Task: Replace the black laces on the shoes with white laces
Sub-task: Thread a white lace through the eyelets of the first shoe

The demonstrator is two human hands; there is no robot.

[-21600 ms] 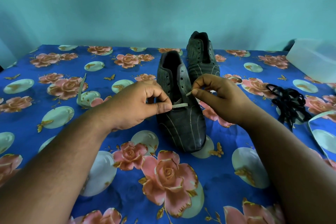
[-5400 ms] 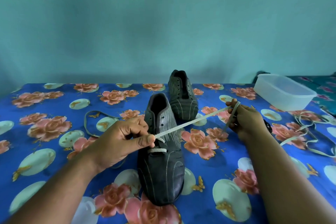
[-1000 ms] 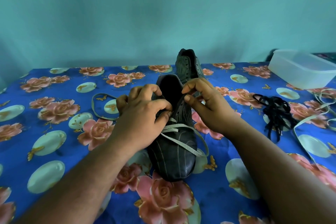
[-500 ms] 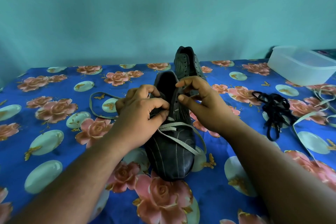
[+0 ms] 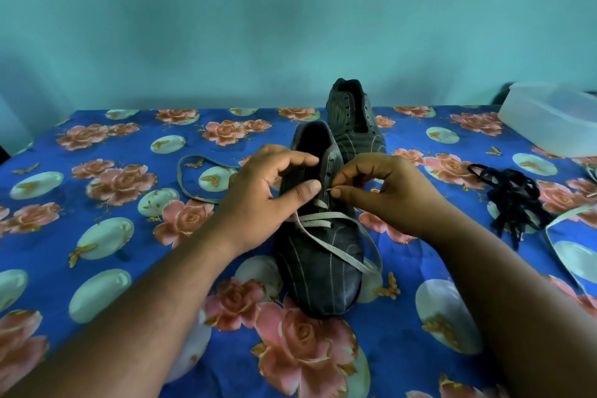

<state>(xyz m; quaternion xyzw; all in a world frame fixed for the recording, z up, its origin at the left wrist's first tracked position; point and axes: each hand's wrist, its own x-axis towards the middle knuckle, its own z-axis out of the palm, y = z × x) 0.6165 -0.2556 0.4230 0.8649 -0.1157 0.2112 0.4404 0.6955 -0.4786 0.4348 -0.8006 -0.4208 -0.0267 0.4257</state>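
White lace [image 5: 318, 224], right hand [image 5: 387, 194], dark shoe [image 5: 319, 262]

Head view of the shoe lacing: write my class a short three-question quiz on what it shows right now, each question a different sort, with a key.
1. True or false: the far shoe already has a white lace in it.
2. Which hand pinches the lace tip at an eyelet of the near shoe? A) left hand B) right hand
3. Fill in: the black laces lie on the cloth to the ____ of the shoes.

Key: 1 false, its eyelets are bare. 2 B, the right hand; the left hand steadies the shoe. 3 right.
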